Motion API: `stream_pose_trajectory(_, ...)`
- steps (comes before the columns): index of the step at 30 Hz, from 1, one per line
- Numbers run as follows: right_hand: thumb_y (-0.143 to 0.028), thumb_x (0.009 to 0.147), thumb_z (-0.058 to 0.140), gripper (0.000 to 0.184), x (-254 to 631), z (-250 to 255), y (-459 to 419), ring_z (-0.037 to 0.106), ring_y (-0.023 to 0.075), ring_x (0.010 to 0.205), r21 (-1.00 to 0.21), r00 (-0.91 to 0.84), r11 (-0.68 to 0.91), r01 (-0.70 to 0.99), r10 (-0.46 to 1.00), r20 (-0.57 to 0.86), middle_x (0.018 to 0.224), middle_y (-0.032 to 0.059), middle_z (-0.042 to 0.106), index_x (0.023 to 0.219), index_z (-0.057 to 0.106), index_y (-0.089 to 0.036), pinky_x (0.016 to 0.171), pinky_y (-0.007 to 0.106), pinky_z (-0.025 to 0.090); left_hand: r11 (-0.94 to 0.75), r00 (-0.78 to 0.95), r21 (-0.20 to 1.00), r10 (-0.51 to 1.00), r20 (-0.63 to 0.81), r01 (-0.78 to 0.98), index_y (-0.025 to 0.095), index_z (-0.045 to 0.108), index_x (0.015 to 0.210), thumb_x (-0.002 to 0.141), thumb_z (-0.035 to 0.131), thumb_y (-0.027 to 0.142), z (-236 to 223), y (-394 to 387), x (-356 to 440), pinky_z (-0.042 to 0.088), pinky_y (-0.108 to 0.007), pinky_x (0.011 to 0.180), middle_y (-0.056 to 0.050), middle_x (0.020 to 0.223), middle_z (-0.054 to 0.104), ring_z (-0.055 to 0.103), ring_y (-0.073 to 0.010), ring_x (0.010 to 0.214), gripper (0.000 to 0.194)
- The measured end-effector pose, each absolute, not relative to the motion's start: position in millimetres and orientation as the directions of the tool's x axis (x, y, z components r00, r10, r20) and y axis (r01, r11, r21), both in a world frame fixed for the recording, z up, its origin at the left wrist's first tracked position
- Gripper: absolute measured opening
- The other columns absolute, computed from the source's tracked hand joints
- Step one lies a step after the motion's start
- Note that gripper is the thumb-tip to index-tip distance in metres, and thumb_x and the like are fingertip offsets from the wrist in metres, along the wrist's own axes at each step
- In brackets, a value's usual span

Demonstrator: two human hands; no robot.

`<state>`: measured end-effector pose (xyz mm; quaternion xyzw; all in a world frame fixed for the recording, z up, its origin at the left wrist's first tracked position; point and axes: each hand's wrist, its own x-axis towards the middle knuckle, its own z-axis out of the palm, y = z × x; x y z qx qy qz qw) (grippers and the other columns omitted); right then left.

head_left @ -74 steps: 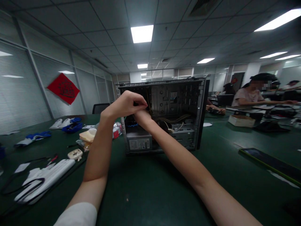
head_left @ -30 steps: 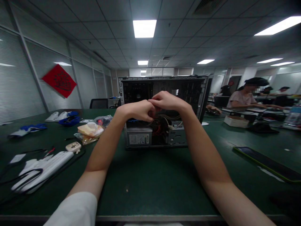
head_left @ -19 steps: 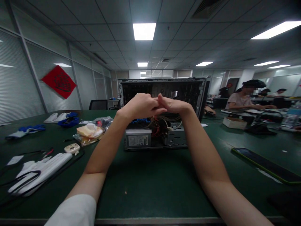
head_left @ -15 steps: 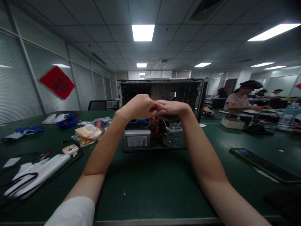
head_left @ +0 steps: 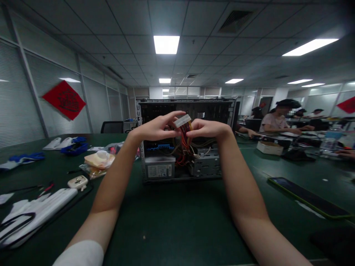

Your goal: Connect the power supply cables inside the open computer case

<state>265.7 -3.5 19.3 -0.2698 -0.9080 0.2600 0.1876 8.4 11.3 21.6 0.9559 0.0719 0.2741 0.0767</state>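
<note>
A white multi-pin power connector [head_left: 182,120] with a bundle of red, yellow and dark wires [head_left: 185,138] stands up in front of an open computer case [head_left: 159,101]. My right hand [head_left: 208,128] is closed on the wires just below the connector, thumb and fingers pinching them. On the other side, my left hand [head_left: 155,127] has its index finger and thumb spread apart, close by the connector's left end; whether a fingertip touches it is hard to see. Below, a silver power supply [head_left: 160,168] sits at the case's lower left and a metal drive cage [head_left: 206,165] at its lower right.
On the left of the green table [head_left: 163,218] lie a white power strip [head_left: 52,207], a beige plug [head_left: 77,182], plastic bags [head_left: 100,160] and blue-and-white gloves [head_left: 73,146]. A phone-like tablet [head_left: 307,195] and a white box [head_left: 269,147] lie right. A person [head_left: 277,120] sits beyond.
My hands were together, covering the connector. They have now parted, and the white connector with its wires shows between them. The view has shifted slightly.
</note>
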Motion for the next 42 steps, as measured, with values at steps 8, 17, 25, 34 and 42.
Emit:
stream_pose_trajectory(8,-0.060,0.090,0.075,0.046,263,25,-13,0.072,0.0183,0.082,-0.562,-0.760,0.712,0.420,0.615,0.211,0.089,0.0071,0.081,0.092,0.083,-0.015,0.083,0.030,0.059,-0.971,0.880,0.166,0.225,0.417,0.170,0.013,0.072,0.110,0.103,0.055,0.042,19,9,18,0.055,-0.024,0.081,-0.007,0.104,0.078,0.070,-0.0166,0.090,0.034)
stream_pose_trajectory(17,-0.063,0.094,0.069,0.052,270,30,-29,0.074,0.0203,0.084,-0.490,-0.714,0.688,0.535,0.679,0.172,0.092,0.0097,0.082,0.099,0.085,-0.014,0.080,0.031,0.058,-0.973,0.835,0.124,0.230,0.500,0.194,0.011,0.075,0.094,0.089,0.056,0.027,21,3,21,0.048,-0.024,0.066,-0.002,0.079,0.070,0.059,-0.0131,0.072,0.025)
stream_pose_trajectory(25,-0.061,0.100,0.061,0.052,257,38,-48,0.075,0.0222,0.083,-0.348,-0.653,0.688,0.637,0.722,0.229,0.091,0.0110,0.082,0.095,0.084,-0.015,0.073,0.030,0.053,-0.943,0.648,0.259,0.332,0.686,0.209,0.011,0.069,0.074,0.079,0.056,0.024,20,10,27,0.038,-0.021,0.057,0.001,0.065,0.059,0.051,-0.0100,0.062,0.019)
stream_pose_trajectory(34,-0.070,0.093,0.065,0.062,272,38,-45,0.073,0.0230,0.086,-0.376,-0.711,0.690,0.619,0.696,0.106,0.096,0.0106,0.083,0.102,0.085,-0.013,0.079,0.032,0.053,-0.887,0.774,0.458,0.333,0.538,0.063,0.009,0.074,0.093,0.087,0.068,0.037,21,-1,22,0.046,-0.023,0.070,-0.004,0.084,0.071,0.059,-0.0114,0.075,0.029)
stream_pose_trajectory(42,-0.072,0.092,0.063,0.064,275,36,-47,0.071,0.0233,0.087,-0.384,-0.688,0.665,0.641,0.719,0.096,0.094,0.0108,0.081,0.102,0.084,-0.012,0.080,0.033,0.053,-0.940,0.719,0.171,0.335,0.609,0.294,0.014,0.060,0.073,0.084,0.055,0.027,11,1,39,0.029,-0.022,0.057,0.004,0.066,0.049,0.040,-0.0087,0.062,0.018)
